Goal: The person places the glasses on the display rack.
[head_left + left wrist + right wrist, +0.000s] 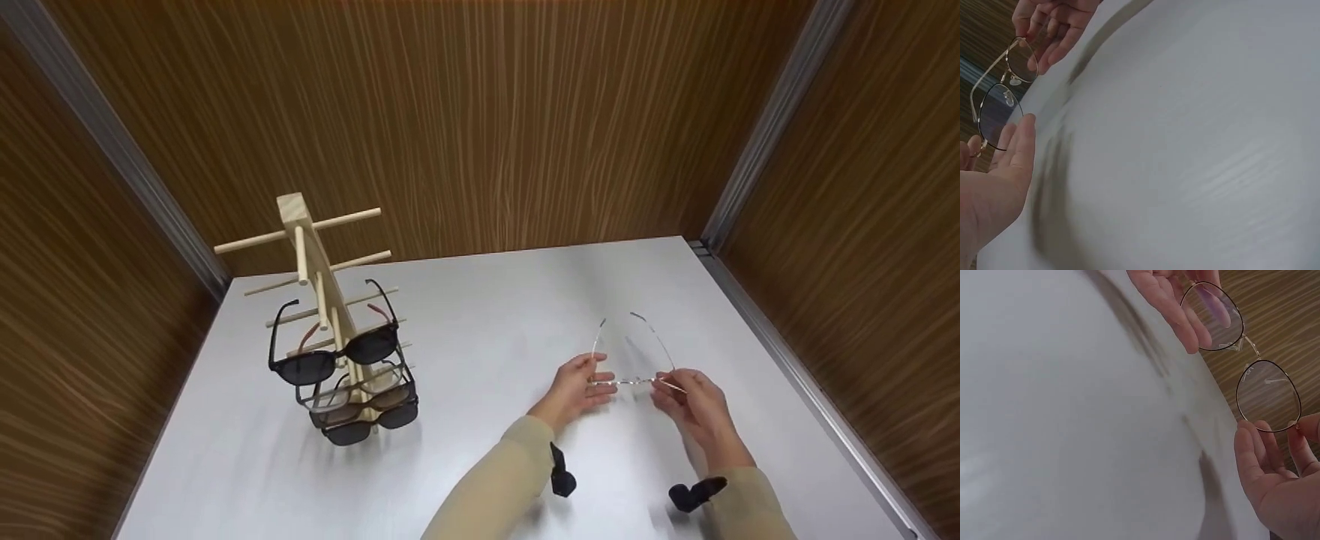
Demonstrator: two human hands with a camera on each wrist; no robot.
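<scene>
Both hands hold a pair of eyeglasses (636, 381) with thin metal rims and clear lenses, raised over the right half of the white table. My left hand (576, 386) pinches the frame at its left hinge, and its other fingers extend behind the left lens (998, 112). At the opposite hinge, my right hand (697, 405) grips with thumb and fingertips, close to the edge of the right lens (1268, 395). Both temples are unfolded and point away from me in the head view. Shadows of hands and glasses fall on the table below.
A wooden peg rack (319, 255) stands on the left of the white table (480, 315). Black sunglasses (311, 367) hang on it above several other pairs. Wood-grain panels (480, 127) enclose the back and sides, with metal strips at the corners.
</scene>
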